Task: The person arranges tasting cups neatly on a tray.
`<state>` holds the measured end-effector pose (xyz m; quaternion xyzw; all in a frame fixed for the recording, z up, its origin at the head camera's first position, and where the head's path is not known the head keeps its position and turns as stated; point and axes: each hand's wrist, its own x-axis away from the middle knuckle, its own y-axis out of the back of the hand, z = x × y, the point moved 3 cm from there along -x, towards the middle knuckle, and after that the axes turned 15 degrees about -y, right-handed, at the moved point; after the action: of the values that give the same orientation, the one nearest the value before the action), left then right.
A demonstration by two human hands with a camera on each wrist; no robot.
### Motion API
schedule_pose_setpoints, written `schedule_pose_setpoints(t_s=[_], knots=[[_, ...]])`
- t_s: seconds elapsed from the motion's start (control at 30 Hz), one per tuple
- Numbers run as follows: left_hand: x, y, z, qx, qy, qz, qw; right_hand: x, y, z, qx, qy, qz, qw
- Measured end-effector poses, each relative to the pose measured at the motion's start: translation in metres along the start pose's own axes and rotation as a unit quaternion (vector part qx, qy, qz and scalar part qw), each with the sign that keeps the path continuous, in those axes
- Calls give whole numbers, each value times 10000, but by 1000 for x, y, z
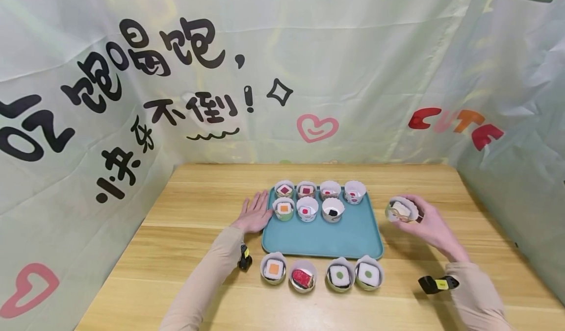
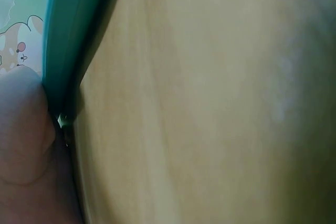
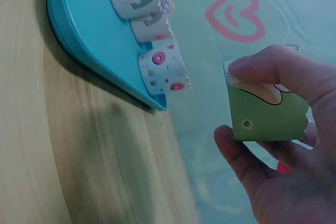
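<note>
My right hand [image 1: 430,227] grips a green paper baking cup [image 3: 262,116] with cartoon print, thumb on one side and fingers on the other. It is raised to the right of the blue tray [image 1: 324,240], and a whitish piece [image 1: 400,208] lies inside. With fingers stretched out, my left hand [image 1: 253,217] rests along the tray's left edge [image 2: 73,30]. Toward the back of the tray stand two rows of paper cups, among them one with an orange-topped sushi piece [image 1: 284,208] and a dotted cup [image 3: 163,69] at the back right corner.
In front of the tray several more cups stand on the wooden table [image 1: 185,233]: one with an orange-topped piece [image 1: 273,268], one with a red piece [image 1: 302,278], two with green-dotted pieces [image 1: 339,274]. A printed cloth [image 1: 375,76] hangs behind and at both sides.
</note>
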<state>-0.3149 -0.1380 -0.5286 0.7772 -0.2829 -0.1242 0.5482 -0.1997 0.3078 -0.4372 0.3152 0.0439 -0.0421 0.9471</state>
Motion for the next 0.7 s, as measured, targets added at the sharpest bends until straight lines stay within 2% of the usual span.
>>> schedule_pose_setpoints(t_s=[0.13,0.47,0.7], knots=[[0,-1,0,-33,0,6,10000,-4,-8,3,-288,87,251,9992],[0,-1,1,-80,-5,-14,10000,-10,-23,9,-618,-204,851,9942],[0,0,0,-34,13,-26,10000,-16,-34,6,-779,-191,1096,9907]])
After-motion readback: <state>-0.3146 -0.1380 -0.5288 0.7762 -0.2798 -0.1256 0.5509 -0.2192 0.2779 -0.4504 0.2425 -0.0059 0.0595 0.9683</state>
